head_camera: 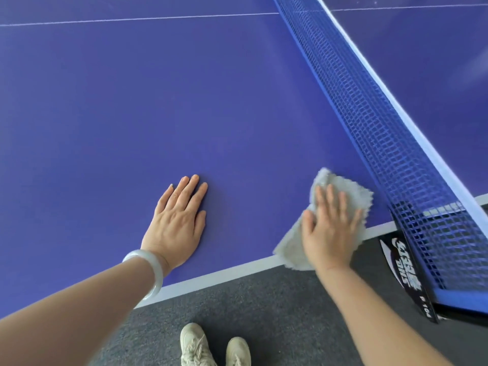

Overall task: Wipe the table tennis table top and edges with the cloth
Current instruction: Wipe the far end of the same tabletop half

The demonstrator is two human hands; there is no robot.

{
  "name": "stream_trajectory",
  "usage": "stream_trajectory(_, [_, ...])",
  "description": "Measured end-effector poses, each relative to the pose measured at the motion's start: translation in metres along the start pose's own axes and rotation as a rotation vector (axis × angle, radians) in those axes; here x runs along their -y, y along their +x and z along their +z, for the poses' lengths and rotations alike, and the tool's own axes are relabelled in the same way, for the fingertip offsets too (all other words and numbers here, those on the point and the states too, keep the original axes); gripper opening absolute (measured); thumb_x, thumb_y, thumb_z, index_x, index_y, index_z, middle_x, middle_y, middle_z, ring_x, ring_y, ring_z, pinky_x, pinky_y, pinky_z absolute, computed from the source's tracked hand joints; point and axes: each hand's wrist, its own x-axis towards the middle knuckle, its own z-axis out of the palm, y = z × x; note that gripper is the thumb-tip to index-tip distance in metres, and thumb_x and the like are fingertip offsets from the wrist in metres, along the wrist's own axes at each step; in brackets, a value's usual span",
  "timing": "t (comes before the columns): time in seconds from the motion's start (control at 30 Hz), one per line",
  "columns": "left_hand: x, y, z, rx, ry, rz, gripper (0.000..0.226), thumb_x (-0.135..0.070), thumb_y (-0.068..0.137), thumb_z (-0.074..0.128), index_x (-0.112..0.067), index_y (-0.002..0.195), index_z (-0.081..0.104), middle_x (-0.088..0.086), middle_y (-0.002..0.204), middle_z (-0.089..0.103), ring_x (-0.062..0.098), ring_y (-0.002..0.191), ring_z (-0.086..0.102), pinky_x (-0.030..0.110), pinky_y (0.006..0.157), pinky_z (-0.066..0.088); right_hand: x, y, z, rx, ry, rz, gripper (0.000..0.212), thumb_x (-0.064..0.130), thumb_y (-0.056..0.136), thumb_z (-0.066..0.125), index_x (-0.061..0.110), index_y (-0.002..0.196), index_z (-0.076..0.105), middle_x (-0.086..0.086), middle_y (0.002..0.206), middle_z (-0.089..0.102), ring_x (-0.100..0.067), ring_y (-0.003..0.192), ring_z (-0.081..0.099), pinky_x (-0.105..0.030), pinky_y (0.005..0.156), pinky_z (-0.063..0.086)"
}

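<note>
Blue worktop [184, 101], white line [237, 270] along its near edge. Left hand [177, 220] lay flat on the worktop, palm down, well apart from the cloth; fingers straight, grip apart, holding nothing. Pale bracelet [155, 270] on that wrist. Right hand [330, 228] pressed flat on the grey cloth [351, 191], fingers spread and straight, grip apart, not curled round it. Cloth sat at the near edge just beside the net [383, 128], its lower corner across the white line. Black net clamp [406, 276] at the worktop's side. Grey carpet [264, 313] below, with two pale shoes [195, 344].
</note>
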Motion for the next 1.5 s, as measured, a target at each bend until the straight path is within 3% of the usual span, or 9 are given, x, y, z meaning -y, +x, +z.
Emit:
stream_trajectory(0.23, [0.002, 0.0, -0.002, 0.002, -0.002, -0.009, 0.06, -0.039, 0.1, 0.018, -0.017, 0.155, 0.029, 0.001, 0.163, 0.02, 0.019, 0.152, 0.014, 0.037, 0.124, 0.005, 0.017, -0.018, 0.008, 0.091, -0.064, -0.754, 0.06, 0.049, 0.105, 0.016, 0.027, 0.16, 0.014, 0.004, 0.168, 0.01, -0.021, 0.155, 0.007, -0.055, 0.123, 0.012])
stream_trajectory(0.3, [0.004, -0.001, 0.0, -0.011, -0.009, -0.011, 0.058, -0.038, 0.101, 0.021, -0.018, 0.155, 0.028, 0.0, 0.164, 0.019, 0.018, 0.152, 0.013, 0.036, 0.124, 0.004, -0.019, 0.014, 0.004, 0.092, -0.087, -0.703, 0.06, 0.051, 0.104, 0.013, 0.029, 0.16, 0.011, 0.005, 0.167, 0.012, -0.019, 0.155, 0.008, -0.051, 0.125, 0.01])
stream_trajectory(0.5, [0.008, -0.001, 0.009, -0.06, -0.055, -0.002, 0.054, -0.034, 0.103, 0.034, -0.021, 0.155, 0.029, -0.002, 0.164, 0.018, 0.016, 0.152, 0.012, 0.035, 0.124, 0.003, -0.013, 0.03, 0.004, 0.06, -0.073, 0.073, 0.075, 0.055, 0.094, -0.007, 0.022, 0.16, 0.002, -0.004, 0.167, 0.001, -0.025, 0.155, 0.002, -0.056, 0.124, 0.009])
stream_trajectory(0.67, [0.009, 0.0, 0.002, -0.076, -0.283, -0.016, 0.047, -0.026, 0.106, 0.035, -0.023, 0.153, 0.035, -0.009, 0.162, 0.021, 0.008, 0.151, 0.011, 0.028, 0.124, 0.001, 0.098, -0.024, 0.006, 0.063, 0.002, -0.201, 0.072, 0.046, 0.096, 0.008, 0.015, 0.16, 0.015, -0.009, 0.167, 0.012, -0.031, 0.154, 0.009, -0.056, 0.124, 0.006])
stream_trajectory(0.83, [-0.001, -0.009, -0.029, -0.26, -1.097, -0.559, 0.04, -0.013, 0.103, 0.04, -0.03, 0.134, 0.057, -0.009, 0.133, 0.06, 0.007, 0.122, 0.051, 0.027, 0.112, 0.036, 0.168, -0.066, 0.005, 0.218, 0.215, -0.645, 0.069, 0.052, 0.099, 0.016, 0.023, 0.161, 0.007, 0.001, 0.168, -0.003, -0.02, 0.155, -0.01, -0.051, 0.124, -0.006])
stream_trajectory(0.93, [-0.007, -0.028, -0.033, -0.365, -0.844, -0.545, 0.037, -0.01, 0.102, 0.04, -0.022, 0.132, 0.058, -0.004, 0.13, 0.059, 0.014, 0.12, 0.052, 0.033, 0.107, 0.04, 0.162, -0.052, -0.015, 0.412, 0.894, -0.45, 0.045, 0.022, 0.103, 0.048, 0.022, 0.148, 0.045, 0.013, 0.156, 0.036, -0.003, 0.148, 0.022, -0.037, 0.126, 0.011])
stream_trajectory(1.0, [-0.016, -0.037, -0.026, -0.36, -0.582, -0.384, 0.037, -0.007, 0.101, 0.042, -0.012, 0.135, 0.055, -0.001, 0.141, 0.052, 0.016, 0.135, 0.043, 0.034, 0.115, 0.032, 0.136, -0.035, -0.022, 0.209, 1.067, -0.168, 0.043, -0.001, 0.097, 0.047, 0.017, 0.134, 0.06, 0.013, 0.14, 0.053, -0.002, 0.137, 0.042, -0.029, 0.121, 0.026])
stream_trajectory(1.2, [-0.077, -0.027, 0.016, -0.024, -0.087, -0.189, 0.064, -0.043, 0.103, 0.023, -0.013, 0.159, 0.009, 0.009, 0.166, -0.003, 0.024, 0.152, -0.013, 0.042, 0.121, -0.013, 0.096, -0.017, 0.008, 0.078, 0.282, -0.29, 0.057, 0.025, 0.105, 0.037, 0.009, 0.158, 0.022, -0.007, 0.167, 0.014, -0.019, 0.155, 0.005, -0.041, 0.126, 0.0])
stream_trajectory(1.5, [0.016, -0.095, 0.008, -0.048, 0.053, -0.392, 0.06, -0.051, 0.102, 0.011, -0.031, 0.158, 0.005, -0.005, 0.166, -0.003, 0.016, 0.152, -0.011, 0.052, 0.123, 0.002, 0.096, -0.021, 0.01, 0.091, 0.066, -0.606, 0.07, 0.051, 0.098, 0.01, 0.017, 0.158, 0.024, -0.003, 0.165, 0.019, -0.019, 0.155, 0.01, -0.052, 0.125, 0.009])
